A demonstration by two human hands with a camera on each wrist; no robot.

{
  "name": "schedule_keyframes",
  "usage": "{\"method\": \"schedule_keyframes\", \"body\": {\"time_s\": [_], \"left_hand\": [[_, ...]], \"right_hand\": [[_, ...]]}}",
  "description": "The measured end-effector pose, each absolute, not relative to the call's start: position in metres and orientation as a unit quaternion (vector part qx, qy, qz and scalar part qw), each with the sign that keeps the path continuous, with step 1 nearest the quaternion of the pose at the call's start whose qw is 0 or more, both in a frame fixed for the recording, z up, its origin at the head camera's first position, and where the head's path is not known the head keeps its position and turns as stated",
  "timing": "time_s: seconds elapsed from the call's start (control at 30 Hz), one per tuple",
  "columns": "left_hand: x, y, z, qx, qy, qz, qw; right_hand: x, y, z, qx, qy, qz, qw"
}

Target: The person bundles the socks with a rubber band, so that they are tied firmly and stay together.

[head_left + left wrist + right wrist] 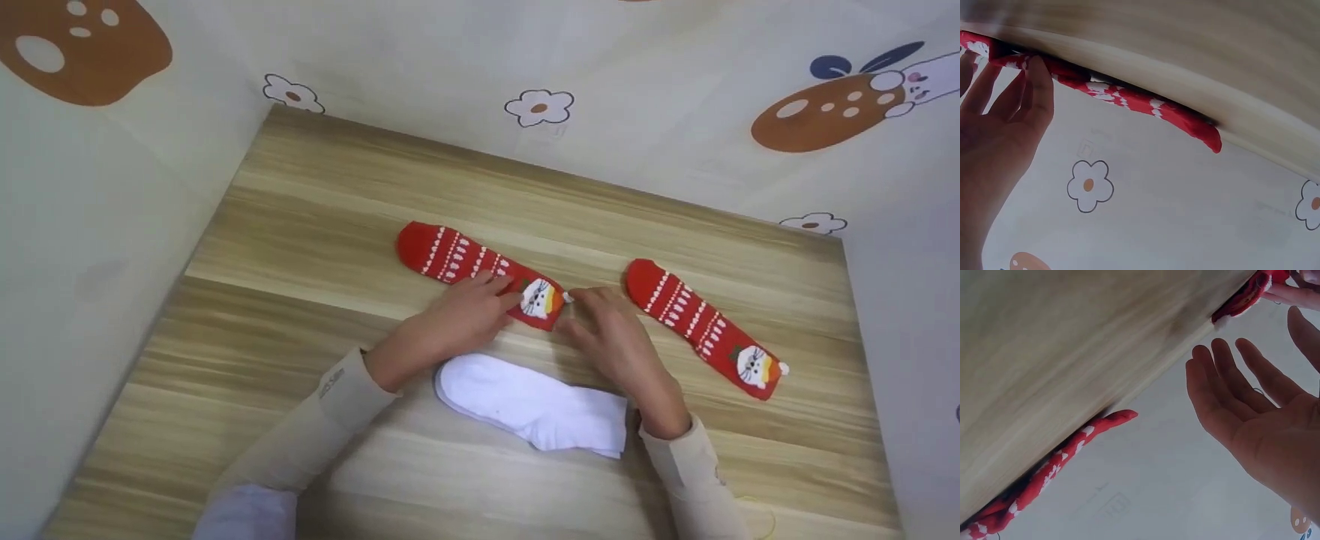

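On the table lies a red patterned sock (pixel 469 255) with a white animal face near its cuff and a small white pom-pom. My left hand (pixel 472 315) rests its fingertips on the middle of this sock; in the left wrist view its fingers (pixel 1039 93) are fairly straight against the fabric. My right hand (pixel 615 337) is beside the cuff, close to the pom-pom. In the right wrist view its fingers (pixel 1230 377) are spread and relaxed, apart from the sock. A matching red sock (pixel 682 311) lies flat to the right.
White socks (pixel 525 401), stacked flat, lie between my forearms at the near side. The wood-grain table (pixel 315 225) meets pale walls (pixel 420 67) printed with flowers and brown shapes at the back and sides.
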State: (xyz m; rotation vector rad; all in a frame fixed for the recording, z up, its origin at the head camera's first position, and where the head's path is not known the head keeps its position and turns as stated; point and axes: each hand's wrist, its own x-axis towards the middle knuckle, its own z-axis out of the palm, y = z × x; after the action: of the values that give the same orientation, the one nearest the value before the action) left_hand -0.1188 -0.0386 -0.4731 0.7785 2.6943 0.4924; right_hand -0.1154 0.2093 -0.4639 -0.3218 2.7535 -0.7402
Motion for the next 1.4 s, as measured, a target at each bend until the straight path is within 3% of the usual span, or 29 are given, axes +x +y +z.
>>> {"method": "schedule_keyframes", "body": {"time_s": [0.37,0.63,1.23,1.4], "left_hand": [[-0.116,-0.036,-0.468,0.275,0.914,0.230,0.192],[-0.119,-0.042,-0.471,0.273,0.916,0.246,0.163],[-0.143,-0.086,-0.472,0.175,0.961,0.185,0.103],[-0.149,-0.101,-0.475,0.141,0.972,0.157,0.107]], "right_hand": [[-0.117,0.209,-0.472,-0.106,0.965,-0.197,0.135],[-0.117,0.213,-0.475,-0.113,0.966,-0.196,0.123],[-0.115,0.217,-0.475,-0.116,0.964,-0.195,0.138],[-0.116,0.215,-0.480,-0.129,0.971,-0.171,0.105]]}}
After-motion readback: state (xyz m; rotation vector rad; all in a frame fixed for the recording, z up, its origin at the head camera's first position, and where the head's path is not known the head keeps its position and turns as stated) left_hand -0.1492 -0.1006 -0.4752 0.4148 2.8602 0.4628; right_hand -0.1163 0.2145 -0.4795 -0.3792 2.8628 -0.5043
